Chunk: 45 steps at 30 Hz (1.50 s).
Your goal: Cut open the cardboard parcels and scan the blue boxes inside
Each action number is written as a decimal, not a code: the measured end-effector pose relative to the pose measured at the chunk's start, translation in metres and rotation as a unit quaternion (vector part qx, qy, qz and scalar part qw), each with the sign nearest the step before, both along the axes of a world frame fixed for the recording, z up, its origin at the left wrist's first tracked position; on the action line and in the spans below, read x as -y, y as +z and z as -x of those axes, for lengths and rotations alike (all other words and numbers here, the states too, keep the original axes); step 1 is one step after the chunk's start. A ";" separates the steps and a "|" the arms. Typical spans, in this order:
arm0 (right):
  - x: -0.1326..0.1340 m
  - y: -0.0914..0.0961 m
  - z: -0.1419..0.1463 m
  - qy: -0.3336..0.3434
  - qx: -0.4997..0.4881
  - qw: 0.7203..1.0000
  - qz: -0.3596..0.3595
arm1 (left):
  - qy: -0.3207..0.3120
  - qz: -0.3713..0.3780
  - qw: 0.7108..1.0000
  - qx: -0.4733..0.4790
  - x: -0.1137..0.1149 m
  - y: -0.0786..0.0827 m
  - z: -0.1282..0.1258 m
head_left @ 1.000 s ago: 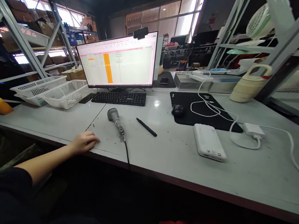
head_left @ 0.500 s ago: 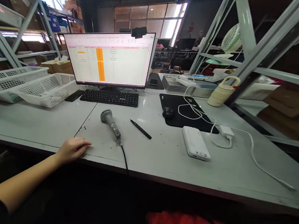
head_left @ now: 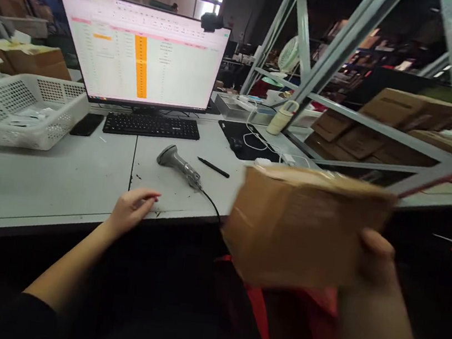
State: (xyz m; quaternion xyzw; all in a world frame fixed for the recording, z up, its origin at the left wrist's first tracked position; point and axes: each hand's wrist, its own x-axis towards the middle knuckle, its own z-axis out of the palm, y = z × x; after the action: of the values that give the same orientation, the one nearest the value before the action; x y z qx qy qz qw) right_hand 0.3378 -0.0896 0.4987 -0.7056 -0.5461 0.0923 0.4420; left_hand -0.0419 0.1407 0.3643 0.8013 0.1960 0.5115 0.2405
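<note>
My right hand (head_left: 377, 255) grips a brown cardboard box (head_left: 305, 231) by its right end, the thumb pressed on the near face. The box is tilted and smeared by motion, held up over the desk's front edge and hiding part of the desk. At that same edge rests my left hand (head_left: 132, 209), its fingers curled together with nothing seen in them. A grey barcode scanner (head_left: 180, 166) lies on the desk just beyond the left hand, its black cable running off the edge. To the scanner's right is a black pen (head_left: 213, 167).
Behind stand a monitor (head_left: 165, 65) and a black keyboard (head_left: 152, 125). A white perforated basket (head_left: 42, 127) sits at left, beside a dark phone-like slab (head_left: 87, 124). Rightward are a mouse (head_left: 235, 144) on a black mat, white cables and a metal rack (head_left: 359, 118) with boxes.
The cardboard box and my right hand have come into view, hiding most of the white power bank. The view has turned right; my left hand stays at the desk edge.
</note>
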 end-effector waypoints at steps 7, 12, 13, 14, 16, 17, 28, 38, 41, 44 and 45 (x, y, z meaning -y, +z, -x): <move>-0.163 -0.018 0.145 0.343 0.291 0.871 -0.199 | -0.121 0.308 0.912 0.242 -0.004 0.031 0.079; -0.215 -0.070 0.201 0.554 0.435 0.687 -0.180 | -0.005 0.362 0.863 0.351 -0.019 0.031 0.144; -0.221 -0.071 0.199 0.553 0.433 0.689 -0.180 | 0.030 0.364 0.857 0.365 -0.022 0.026 0.148; -0.228 -0.069 0.194 0.525 0.424 0.715 -0.181 | 0.057 0.367 0.850 0.374 -0.026 0.021 0.150; -0.248 -0.057 0.176 0.401 0.383 0.812 -0.180 | 0.089 0.372 0.839 0.387 -0.032 0.012 0.148; -0.261 -0.049 0.166 0.323 0.348 0.865 -0.163 | 0.096 0.373 0.836 0.392 -0.034 0.009 0.146; -0.289 0.010 0.147 0.301 -0.114 0.903 0.285 | 0.130 0.321 0.859 0.378 -0.034 -0.012 0.145; -0.185 0.088 0.209 0.450 0.018 0.850 0.274 | 0.138 0.289 0.870 0.374 -0.030 -0.015 0.143; -0.187 0.083 0.201 0.459 0.030 0.849 0.261 | 0.143 0.288 0.878 0.356 -0.032 -0.024 0.147; -0.209 0.058 0.182 0.438 0.027 0.870 0.226 | 0.163 0.263 0.901 0.306 -0.036 -0.037 0.150; -0.221 0.045 0.175 0.416 0.021 0.883 0.214 | 0.183 0.241 0.909 0.288 -0.037 -0.041 0.150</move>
State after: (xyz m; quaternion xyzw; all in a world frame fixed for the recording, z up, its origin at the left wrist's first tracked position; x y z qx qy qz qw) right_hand 0.1629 0.1313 0.5440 -0.4925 -0.7657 0.3678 0.1894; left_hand -0.1921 0.1778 0.3229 0.4868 0.3786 0.6923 0.3747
